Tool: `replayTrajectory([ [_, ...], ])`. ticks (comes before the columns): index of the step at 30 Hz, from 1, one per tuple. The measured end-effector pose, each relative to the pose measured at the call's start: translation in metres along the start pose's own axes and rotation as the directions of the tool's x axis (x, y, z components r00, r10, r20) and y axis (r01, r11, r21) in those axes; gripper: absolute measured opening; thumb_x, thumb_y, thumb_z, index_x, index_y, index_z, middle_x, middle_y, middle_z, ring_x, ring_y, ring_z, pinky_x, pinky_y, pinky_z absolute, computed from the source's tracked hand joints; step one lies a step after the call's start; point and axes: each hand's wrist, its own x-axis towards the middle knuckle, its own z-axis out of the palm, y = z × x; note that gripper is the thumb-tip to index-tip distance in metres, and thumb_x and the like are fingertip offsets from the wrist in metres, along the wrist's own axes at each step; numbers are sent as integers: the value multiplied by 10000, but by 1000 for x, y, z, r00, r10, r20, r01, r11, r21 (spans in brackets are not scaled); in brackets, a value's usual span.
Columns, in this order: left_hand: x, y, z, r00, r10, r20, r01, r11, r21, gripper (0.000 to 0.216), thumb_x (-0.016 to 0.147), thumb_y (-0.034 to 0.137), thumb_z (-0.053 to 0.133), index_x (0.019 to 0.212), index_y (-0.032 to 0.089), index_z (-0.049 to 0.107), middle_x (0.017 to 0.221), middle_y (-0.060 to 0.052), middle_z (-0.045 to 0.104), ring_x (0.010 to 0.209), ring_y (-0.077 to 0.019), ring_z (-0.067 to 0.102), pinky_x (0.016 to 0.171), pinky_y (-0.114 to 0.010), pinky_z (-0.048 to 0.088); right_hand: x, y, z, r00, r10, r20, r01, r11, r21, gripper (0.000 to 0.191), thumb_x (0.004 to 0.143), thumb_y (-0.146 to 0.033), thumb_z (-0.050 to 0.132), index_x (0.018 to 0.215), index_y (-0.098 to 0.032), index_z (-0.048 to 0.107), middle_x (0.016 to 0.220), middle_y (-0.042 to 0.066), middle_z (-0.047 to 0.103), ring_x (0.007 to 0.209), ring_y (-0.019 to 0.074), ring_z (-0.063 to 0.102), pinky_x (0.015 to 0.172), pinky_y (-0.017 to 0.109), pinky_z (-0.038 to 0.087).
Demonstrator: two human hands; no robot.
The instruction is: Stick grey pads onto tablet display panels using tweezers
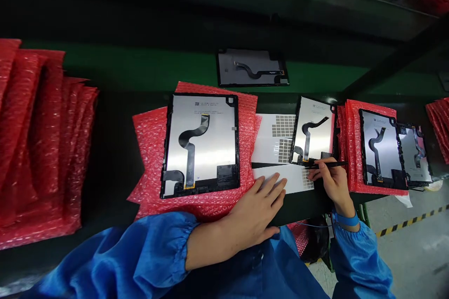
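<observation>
- white sticker sheet [280, 176] under our left hand [257, 208], grip spread flat.
- right hand [331, 181], grip clamped on black stylus [328, 165], works grey pads [307, 179]; lifting one needs steadiness.

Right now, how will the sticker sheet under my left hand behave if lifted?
Likely floppy and light: the sheet looks paper-thin. It may slide: the left hand pins it flat while the right hand holds a tool near its edge.

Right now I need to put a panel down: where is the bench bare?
Dark bench between the left bubble-wrap stack and the large panel's wrap; also the green strip left of the far panel. It is crowded rightward, where the right hand holds a black pen.
</observation>
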Motion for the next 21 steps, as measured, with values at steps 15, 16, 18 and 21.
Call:
replayTrajectory([
  [15, 1, -1, 5, 999, -7, -46, 4, 998, -55, 815, 913, 677, 671, 1494, 110, 609, 1703, -163, 418, 1571, -392, 355, 1188, -526, 382, 1, -5, -3, 999, 11, 36, -9, 999, -41, 352, 1022, -568, 659, 1051, -219, 695, 735, 40, 780, 639, 239, 773, 576, 343, 636],
  [16, 1, -1, 6, 999, -8, -48, 5, 998, -57, 813, 911, 675, 674, 1493, 111, 610, 1703, -163, 418, 1571, -391, 354, 1190, -526, 380, 1, -4, -4, 999, 16, 38, -14, 999, -37, 352, 1020, -571, 661, 1050, -222, 697, 734, 40, 779, 639, 243, 772, 579, 350, 638],
  [18, 1, -1, 7, 999, -9, -49, 6, 998, -56, 812, 910, 677, 673, 1494, 115, 611, 1704, -161, 417, 1573, -389, 350, 1194, -525, 376, 2, -3, -5, 999, 25, 39, -24, 999, -28, 353, 1011, -578, 670, 1048, -228, 702, 740, 41, 780, 644, 251, 772, 583, 363, 640],
  [21, 1, -1, 7, 999, -12, -45, 10, 998, -54, 817, 911, 686, 665, 1501, 124, 606, 1710, -157, 407, 1578, -386, 344, 1193, -521, 379, 2, -4, -5, 999, 30, 34, -29, 999, -30, 363, 994, -590, 689, 1029, -229, 710, 743, 41, 778, 637, 255, 767, 576, 368, 641],
])
